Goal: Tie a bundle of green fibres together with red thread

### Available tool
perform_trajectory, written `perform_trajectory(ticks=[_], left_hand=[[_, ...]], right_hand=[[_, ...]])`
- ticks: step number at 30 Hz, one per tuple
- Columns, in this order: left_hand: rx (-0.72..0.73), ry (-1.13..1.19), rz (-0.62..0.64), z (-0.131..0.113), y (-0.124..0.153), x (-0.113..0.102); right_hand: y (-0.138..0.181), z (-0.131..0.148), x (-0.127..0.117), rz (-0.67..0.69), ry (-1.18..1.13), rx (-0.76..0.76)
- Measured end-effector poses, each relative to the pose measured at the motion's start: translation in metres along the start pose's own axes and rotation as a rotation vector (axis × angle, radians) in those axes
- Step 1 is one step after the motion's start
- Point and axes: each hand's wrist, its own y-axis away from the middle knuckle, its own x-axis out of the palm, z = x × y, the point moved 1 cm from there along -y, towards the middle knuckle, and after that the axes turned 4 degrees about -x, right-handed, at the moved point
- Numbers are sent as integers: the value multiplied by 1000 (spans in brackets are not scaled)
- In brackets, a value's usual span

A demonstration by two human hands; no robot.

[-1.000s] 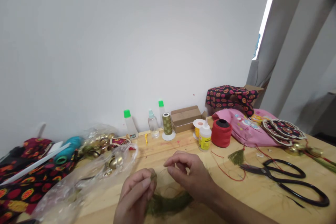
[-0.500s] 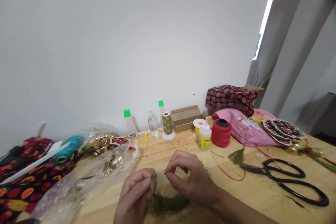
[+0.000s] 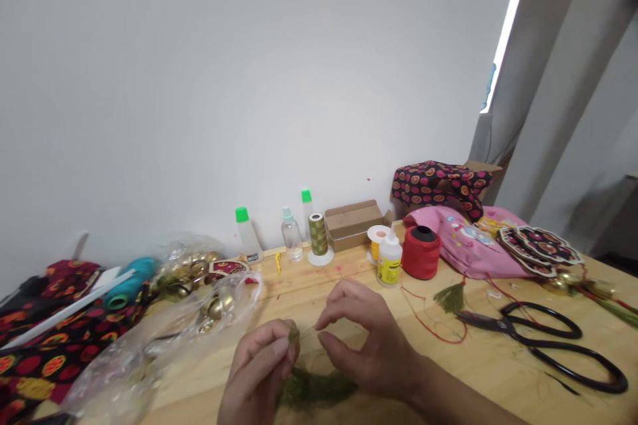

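Observation:
My left hand (image 3: 262,365) is closed in a pinch on a tuft of olive-green thread (image 3: 294,333), whose tip pokes out above the thumb. Right of it, my right hand (image 3: 366,339) has its thumb and index fingertip almost together at a fine strand (image 3: 310,330) between the two hands; the strand's full path is too thin to follow. Below the hands, a dark green bundle of threads (image 3: 319,386) lies on the wooden table (image 3: 194,375), partly hidden by the fingers.
To the right lie black-handled scissors (image 3: 503,325), a green tassel (image 3: 451,297) and a red cord (image 3: 438,335). Behind stand a glue bottle (image 3: 389,262), a red thread cone (image 3: 421,255) and a green thread spool (image 3: 318,237). A plastic bag (image 3: 164,345) with brass bells is at left.
My right thumb and index fingertip have parted slightly and shifted a little right of the left hand. My left hand keeps its pinch in nearly the same place.

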Motion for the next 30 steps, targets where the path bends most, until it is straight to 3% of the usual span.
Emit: perform_trajectory(ticks=[6,23,30], left_hand=[[-34,-76,69,1,-2,-2],[-17,62,-73,0,0,2],[-12,55,-69,0,-1,-1]], right_hand=[[1,-1,8,56,86,-67],[-4,-7,-3,22,78,77],[-1,-9,6,96,18,124]])
